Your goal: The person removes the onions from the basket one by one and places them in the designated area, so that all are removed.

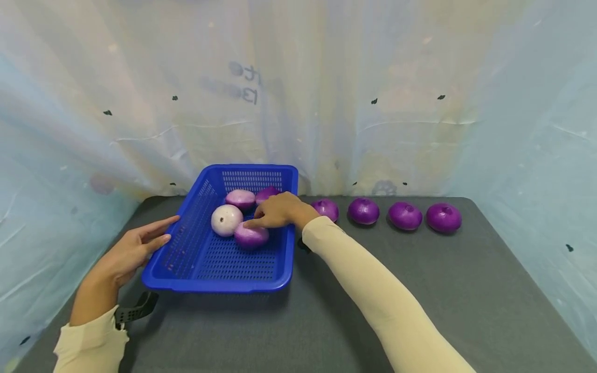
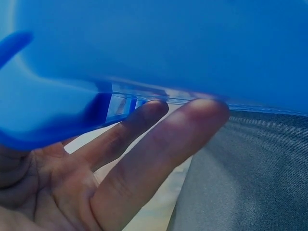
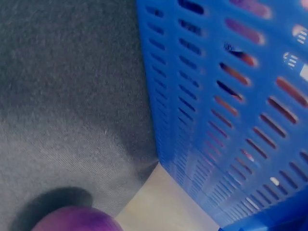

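Observation:
A blue slotted plastic basket [image 1: 221, 286] holds several onions. Outside its left rim is my left hand [image 1: 130, 251], thumb and fingers fairly straight and touching the edge; the left wrist view shows these fingers [image 2: 120, 187] against the blue side. Over the basket's right half, my right hand [image 1: 281, 210] reaches in with bent fingers, gripping a purple onion [image 1: 252, 237] from above; part of that grip is hidden. Beside this onion lies a whitish onion [image 1: 226, 220], with a pinkish onion [image 1: 240, 198] behind it. A darker onion [image 1: 267, 194] shows behind my right hand.
Right of the basket, a row of purple onions [image 1: 364, 211] stands along the back of the grey table [image 1: 466, 290]; my right sleeve partly covers the nearest. A plastic sheet [image 1: 326, 129] hangs behind the table and at both sides.

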`<state>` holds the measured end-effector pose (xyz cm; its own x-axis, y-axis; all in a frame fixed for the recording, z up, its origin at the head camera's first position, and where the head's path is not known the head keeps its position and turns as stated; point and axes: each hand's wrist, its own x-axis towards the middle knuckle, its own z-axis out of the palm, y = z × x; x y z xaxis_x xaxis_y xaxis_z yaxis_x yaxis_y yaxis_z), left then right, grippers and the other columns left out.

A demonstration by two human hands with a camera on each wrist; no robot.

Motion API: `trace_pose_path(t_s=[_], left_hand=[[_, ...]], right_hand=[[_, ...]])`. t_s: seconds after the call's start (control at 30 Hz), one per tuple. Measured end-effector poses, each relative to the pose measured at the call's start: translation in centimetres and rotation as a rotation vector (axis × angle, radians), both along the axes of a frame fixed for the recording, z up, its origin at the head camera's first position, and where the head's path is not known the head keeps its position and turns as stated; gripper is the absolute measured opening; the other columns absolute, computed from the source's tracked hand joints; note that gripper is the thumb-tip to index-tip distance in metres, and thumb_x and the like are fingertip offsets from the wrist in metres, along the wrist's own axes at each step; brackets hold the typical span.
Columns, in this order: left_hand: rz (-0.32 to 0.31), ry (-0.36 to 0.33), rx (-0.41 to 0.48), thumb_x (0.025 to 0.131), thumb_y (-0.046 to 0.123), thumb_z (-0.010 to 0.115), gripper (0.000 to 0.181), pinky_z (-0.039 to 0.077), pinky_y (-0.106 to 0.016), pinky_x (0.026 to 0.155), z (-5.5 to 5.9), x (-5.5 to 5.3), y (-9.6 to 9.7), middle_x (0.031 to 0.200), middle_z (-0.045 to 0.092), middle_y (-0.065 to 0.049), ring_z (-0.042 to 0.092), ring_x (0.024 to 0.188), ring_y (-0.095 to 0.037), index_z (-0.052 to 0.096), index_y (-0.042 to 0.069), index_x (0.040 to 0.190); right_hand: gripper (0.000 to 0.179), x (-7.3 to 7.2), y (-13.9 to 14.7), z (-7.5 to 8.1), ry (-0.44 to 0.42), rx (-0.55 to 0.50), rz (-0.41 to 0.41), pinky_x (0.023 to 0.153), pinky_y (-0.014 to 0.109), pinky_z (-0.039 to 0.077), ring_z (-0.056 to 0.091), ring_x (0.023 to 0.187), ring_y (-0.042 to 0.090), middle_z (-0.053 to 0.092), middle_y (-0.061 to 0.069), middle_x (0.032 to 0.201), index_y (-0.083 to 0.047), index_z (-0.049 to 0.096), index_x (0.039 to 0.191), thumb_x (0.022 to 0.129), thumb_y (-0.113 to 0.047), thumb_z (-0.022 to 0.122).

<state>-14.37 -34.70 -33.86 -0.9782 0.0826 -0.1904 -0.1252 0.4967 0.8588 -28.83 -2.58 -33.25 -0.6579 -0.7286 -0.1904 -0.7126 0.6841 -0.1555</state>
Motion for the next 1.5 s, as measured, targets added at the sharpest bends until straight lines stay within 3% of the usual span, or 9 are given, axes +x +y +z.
trace_pose_path(t_s=[0.1,0.23,0.47,0.7,0.87,1.0,1.13,1.3,1.5], left_hand=[[-0.002,0.002,0.005,0.104,0.039,0.048,0.067,0.062,-0.043,0.079,0.3,0.0,0.0,0.153,0.035,-0.034,0.070,0.102,-0.019,0.020,0.014,0.160],[0.002,-0.001,-0.002,0.105,0.039,0.047,0.066,0.062,-0.043,0.078,0.5,0.0,-0.1,0.153,0.036,-0.034,0.070,0.101,-0.017,0.021,0.013,0.160],[-0.001,-0.012,0.000,0.105,0.039,0.047,0.066,0.062,-0.042,0.080,0.2,0.0,0.1,0.154,0.034,-0.033,0.069,0.103,-0.017,0.021,0.014,0.160],[-0.007,-0.006,0.010,0.104,0.039,0.048,0.066,0.062,-0.043,0.080,0.1,-0.3,0.2,0.154,0.034,-0.033,0.069,0.102,-0.018,0.021,0.015,0.160],[-0.003,-0.014,0.010,0.104,0.039,0.048,0.066,0.062,-0.043,0.079,0.2,-0.4,0.3,0.154,0.034,-0.033,0.070,0.103,-0.019,0.021,0.015,0.160],[0.002,-0.020,0.023,0.105,0.038,0.048,0.066,0.062,-0.043,0.079,0.2,-0.4,0.3,0.153,0.034,-0.034,0.070,0.101,-0.018,0.021,0.015,0.160],[-0.002,-0.021,0.032,0.105,0.038,0.047,0.065,0.062,-0.043,0.079,0.2,-0.4,0.4,0.153,0.034,-0.034,0.070,0.101,-0.017,0.021,0.015,0.160],[-0.008,-0.017,0.016,0.105,0.037,0.047,0.065,0.062,-0.043,0.080,0.2,-0.5,0.5,0.153,0.034,-0.034,0.069,0.103,-0.019,0.021,0.014,0.160],[-0.009,-0.024,0.018,0.106,0.036,0.047,0.064,0.062,-0.043,0.080,0.2,-0.7,0.6,0.154,0.033,-0.033,0.069,0.104,-0.021,0.020,0.015,0.160]], right_hand=[[0.058,-0.2,0.2,0.0,0.022,-0.096,0.022,0.107,0.044,0.045,0.059,0.124,0.013,0.063,-0.011,0.136,-0.037,0.055,0.141,0.094,-0.069,0.043],[0.042,-0.3,0.3,0.1,0.006,-0.167,0.082,0.109,0.047,0.043,0.057,0.126,0.012,0.060,-0.013,0.141,-0.044,0.054,0.140,0.099,-0.052,0.049],[0.053,-0.2,0.3,0.0,-0.038,-0.051,0.137,0.104,0.037,0.047,0.059,0.115,0.012,0.064,-0.011,0.127,-0.036,0.062,0.130,0.084,-0.062,0.069],[0.049,-0.3,0.5,1.1,-0.117,0.034,0.253,0.116,0.032,0.037,0.049,0.132,0.013,0.057,-0.005,0.142,-0.027,0.055,0.143,0.097,-0.042,0.063],[0.074,0.0,0.6,1.8,-0.111,0.101,0.214,0.120,0.035,0.033,0.044,0.138,0.017,0.051,0.001,0.148,-0.020,0.048,0.145,0.082,-0.038,0.082],[0.081,0.4,0.7,2.3,-0.077,0.122,0.147,0.115,0.034,0.039,0.051,0.129,0.018,0.054,0.003,0.141,-0.019,0.046,0.141,0.074,-0.028,0.090],[0.084,0.4,0.9,2.4,-0.120,0.061,0.104,0.111,0.033,0.044,0.052,0.122,0.017,0.050,0.002,0.139,-0.017,0.040,0.144,0.076,-0.022,0.088],[0.083,0.2,1.2,2.2,-0.154,0.009,0.146,0.115,0.036,0.039,0.044,0.134,0.021,0.039,0.004,0.153,-0.017,0.042,0.150,0.079,-0.026,0.084],[0.081,0.1,1.4,1.7,-0.135,-0.032,0.158,0.118,0.037,0.036,0.043,0.140,0.021,0.044,0.006,0.154,-0.016,0.047,0.148,0.079,-0.036,0.085]])
